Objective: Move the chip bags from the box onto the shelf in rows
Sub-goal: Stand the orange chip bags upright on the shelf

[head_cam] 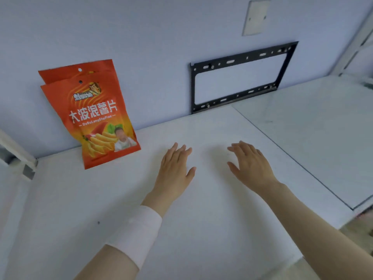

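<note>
Two orange-red chip bags lean upright against the blue wall at the back left of the white shelf (201, 209). The front chip bag (94, 122) covers most of the rear chip bag (60, 72), whose top edge shows above it. My left hand (174, 170) hovers flat over the shelf, to the right of the bags, fingers apart and holding nothing. About a hand's width further right, my right hand (250, 163) is spread the same way, palm down and without a bag. The box is out of view.
A black metal bracket frame (242, 59) is fixed to the wall behind the shelf. A grey wall plate (255, 17) sits above it. A second white shelf panel (323, 128) adjoins on the right. A white shelf post (18, 152) stands at the left edge.
</note>
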